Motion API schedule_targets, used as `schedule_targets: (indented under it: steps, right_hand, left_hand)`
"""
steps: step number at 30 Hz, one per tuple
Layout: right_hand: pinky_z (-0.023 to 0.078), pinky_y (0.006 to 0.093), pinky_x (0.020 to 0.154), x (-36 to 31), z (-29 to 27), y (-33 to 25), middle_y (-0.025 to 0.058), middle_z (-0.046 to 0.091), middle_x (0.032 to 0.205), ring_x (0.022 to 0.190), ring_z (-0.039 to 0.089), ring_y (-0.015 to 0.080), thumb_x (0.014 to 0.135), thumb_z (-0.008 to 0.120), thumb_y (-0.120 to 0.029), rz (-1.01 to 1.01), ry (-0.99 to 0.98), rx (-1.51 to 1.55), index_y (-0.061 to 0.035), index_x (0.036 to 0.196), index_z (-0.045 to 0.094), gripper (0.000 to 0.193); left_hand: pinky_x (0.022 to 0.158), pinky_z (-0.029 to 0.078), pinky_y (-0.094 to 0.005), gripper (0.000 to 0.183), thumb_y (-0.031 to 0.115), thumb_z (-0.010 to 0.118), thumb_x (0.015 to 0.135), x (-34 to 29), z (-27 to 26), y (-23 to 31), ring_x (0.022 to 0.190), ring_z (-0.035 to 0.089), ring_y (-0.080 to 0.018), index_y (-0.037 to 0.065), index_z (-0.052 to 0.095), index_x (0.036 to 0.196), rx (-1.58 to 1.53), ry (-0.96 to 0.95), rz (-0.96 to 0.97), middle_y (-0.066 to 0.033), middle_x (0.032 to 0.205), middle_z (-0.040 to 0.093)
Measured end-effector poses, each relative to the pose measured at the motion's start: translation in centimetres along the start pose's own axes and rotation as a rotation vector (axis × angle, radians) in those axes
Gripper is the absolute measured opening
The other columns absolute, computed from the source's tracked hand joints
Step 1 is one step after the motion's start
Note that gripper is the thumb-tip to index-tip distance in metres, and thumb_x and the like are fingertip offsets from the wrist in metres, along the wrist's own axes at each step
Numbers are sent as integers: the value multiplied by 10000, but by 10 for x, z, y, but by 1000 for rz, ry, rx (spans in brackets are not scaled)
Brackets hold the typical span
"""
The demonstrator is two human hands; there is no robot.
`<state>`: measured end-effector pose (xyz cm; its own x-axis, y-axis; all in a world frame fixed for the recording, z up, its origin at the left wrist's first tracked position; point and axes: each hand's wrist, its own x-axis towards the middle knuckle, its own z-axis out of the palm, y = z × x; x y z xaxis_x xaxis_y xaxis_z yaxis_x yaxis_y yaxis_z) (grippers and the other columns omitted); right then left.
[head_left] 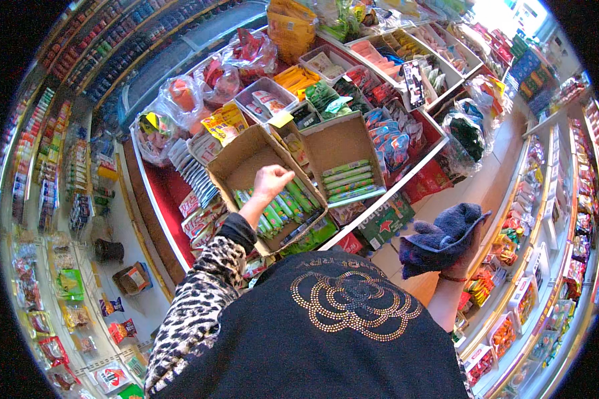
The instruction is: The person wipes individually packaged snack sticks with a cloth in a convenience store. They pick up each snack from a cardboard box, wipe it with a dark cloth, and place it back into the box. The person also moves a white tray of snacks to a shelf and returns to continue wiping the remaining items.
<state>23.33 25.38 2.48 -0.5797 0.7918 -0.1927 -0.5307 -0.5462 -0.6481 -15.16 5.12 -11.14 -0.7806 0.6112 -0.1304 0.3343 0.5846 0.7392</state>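
Note:
My left hand (271, 183) is above an open cardboard box (241, 159), its fingers curled together. Whatever they may hold is hidden. Slim green packets (283, 207) lie side by side in the lower part of this box. Beside it on the right, a second cardboard box (339, 141) has similar green packets (347, 181) stacked at its near end. Off to the right, away from the display, my right hand (464, 265) grips a bunched dark blue cloth (439, 241), which covers most of its fingers.
Around the boxes, a display stand with a white rim (406, 171) holds many bagged snacks. A plastic tub (266, 100) and several divided trays (386, 56) stand farther back. Stocked shelves line the left (50, 266) and right (522, 279). A small carton (132, 279) sits at the lower left.

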Motion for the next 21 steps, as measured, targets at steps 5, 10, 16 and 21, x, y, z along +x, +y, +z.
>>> schedule_targets:
  steps: [5,10,16,21]
  right_hand:
    - [464,448,819,0,6,9,59,596,926,873,567,257,832,549,-550,23,-43,-107,-140,1044,557,461]
    - [461,440,806,-15,1,7,57,569,934,826,539,246,857,543,-494,17,-107,-92,-151,1099,549,420]
    - [457,503,806,-36,4,5,68,561,987,874,537,268,859,553,-475,65,-137,-46,-124,1157,514,463]
    - [447,490,922,-21,35,20,116,559,1156,1088,538,293,859,618,-300,14,-144,-155,-82,1210,480,436]
  left_hand:
    - [838,458,-408,359,436,606,790,1,21,-46,967,568,-322,140,683,978,447,222,-70,-109,1039,630]
    - [945,414,-407,355,305,627,769,28,28,-61,1132,496,-358,155,655,1090,631,-99,-229,-145,1192,574]
    - [628,520,-302,347,160,758,677,12,-4,-48,683,639,-168,55,676,998,-158,-138,-168,-68,837,673]
    - [579,529,-247,193,155,710,791,-31,-61,24,629,617,-115,11,656,909,-740,-210,-56,-29,770,646]
